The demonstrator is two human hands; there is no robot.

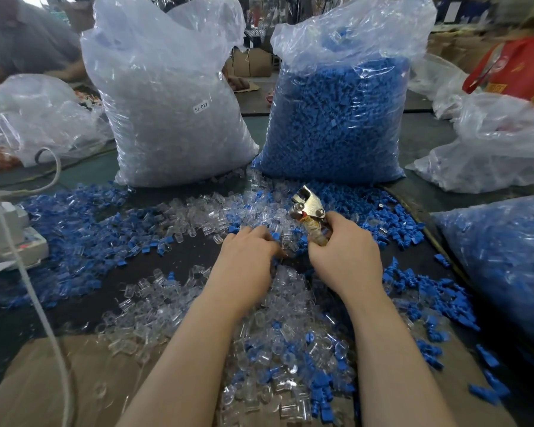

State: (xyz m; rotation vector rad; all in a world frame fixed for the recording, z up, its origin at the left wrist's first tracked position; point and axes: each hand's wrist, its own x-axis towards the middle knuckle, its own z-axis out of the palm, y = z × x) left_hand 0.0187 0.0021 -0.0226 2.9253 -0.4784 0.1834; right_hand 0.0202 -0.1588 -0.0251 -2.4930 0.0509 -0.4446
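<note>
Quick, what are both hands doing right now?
Left hand: fingers curled into the loose plastic pieces; whether it holds one cannot be told.
Right hand: closed around the metal pliers.

Clear-parts bag, blue-parts bag, white cable, cardboard sheet

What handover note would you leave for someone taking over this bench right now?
Right hand grips the metal hand tool by its wrapped handle, with the head pointing up and away.
Left hand has its fingers curled into the loose pieces beside the tool; what it pinches is hidden.
Loose clear pieces and blue pieces cover the table. The clear-piece bag and blue-piece bag stand behind.
Done: cannot tell how many pieces are finished.
Left: likely plenty, judging by the loose supply and the full bags.
</note>
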